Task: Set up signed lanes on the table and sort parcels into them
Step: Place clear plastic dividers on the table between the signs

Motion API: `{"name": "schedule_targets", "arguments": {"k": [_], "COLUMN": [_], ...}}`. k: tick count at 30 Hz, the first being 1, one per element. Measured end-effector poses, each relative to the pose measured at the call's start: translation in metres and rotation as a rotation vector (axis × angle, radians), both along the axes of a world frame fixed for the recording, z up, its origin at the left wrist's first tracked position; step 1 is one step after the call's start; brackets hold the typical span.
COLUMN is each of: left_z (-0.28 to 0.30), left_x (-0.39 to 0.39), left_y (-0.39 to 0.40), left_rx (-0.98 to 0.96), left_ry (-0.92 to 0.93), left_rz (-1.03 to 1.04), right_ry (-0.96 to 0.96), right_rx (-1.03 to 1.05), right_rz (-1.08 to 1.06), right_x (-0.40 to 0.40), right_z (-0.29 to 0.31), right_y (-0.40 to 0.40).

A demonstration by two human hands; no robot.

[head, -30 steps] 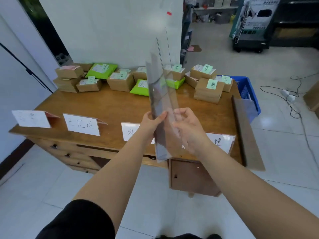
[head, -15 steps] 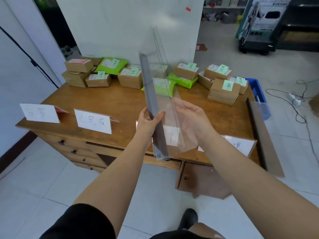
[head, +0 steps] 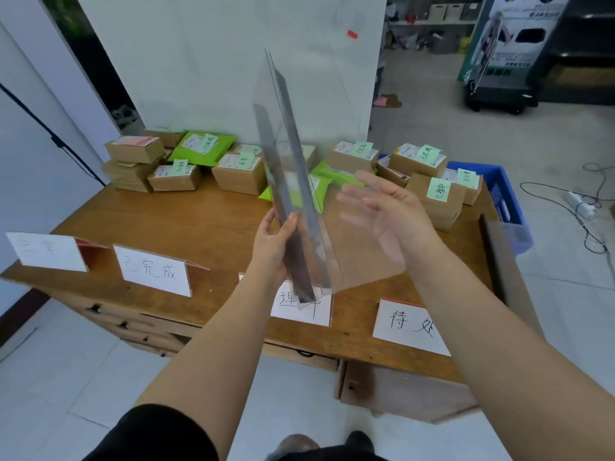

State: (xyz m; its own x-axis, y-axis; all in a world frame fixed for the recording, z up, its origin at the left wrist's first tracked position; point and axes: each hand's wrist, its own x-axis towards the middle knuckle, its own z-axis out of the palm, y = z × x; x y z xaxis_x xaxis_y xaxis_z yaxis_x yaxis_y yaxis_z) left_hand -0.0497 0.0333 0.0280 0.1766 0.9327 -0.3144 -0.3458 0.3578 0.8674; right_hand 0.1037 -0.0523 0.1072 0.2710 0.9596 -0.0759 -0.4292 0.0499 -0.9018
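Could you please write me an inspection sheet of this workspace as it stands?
Surface: wooden table, middle bare, drawers below.
Job's things: four paper signs along the near edge; parcels, brown boxes and green mailers with green notes, along the far edge; clear dividers held upright above the table.
Clutter: a board leans at the right end.
Hands: left hand grips the dividers low; right hand open, blurred, behind the clear sheet.
Cables: power strip and cord on the floor at right.
Surroundings: blue crate, white partition, tiled floor.

Right hand (head: 382,221) off clear dividers (head: 293,194)
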Motion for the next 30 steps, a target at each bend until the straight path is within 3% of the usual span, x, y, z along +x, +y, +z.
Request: {"name": "schedule_targets", "arguments": {"k": [10,18,22,30], "left_z": [-0.02,-0.027,-0.03,-0.036], "left_x": [0.023,0.018,0.012,0.006], "left_y": [0.034,0.058,0.065,0.082], "left_rx": [0.003,-0.033,-0.039,-0.032], "left_ry": [-0.023,0.059,0.094,0.125], "left_rz": [-0.113,-0.241,-0.309,-0.395], "right_ry": [-0.166,-0.559,-0.683,-0.805], "right_rx": [-0.285,-0.531,-0.703,-0.846], "right_rz": [-0.266,-0.439,-0.417,-0.437], "right_x": [0.014,-0.01,-0.012,-0.022], "right_z": [-0.026,-0.073,-0.092,-0.11], "right_y": [0.005,0.023,0.036,0.047]}}
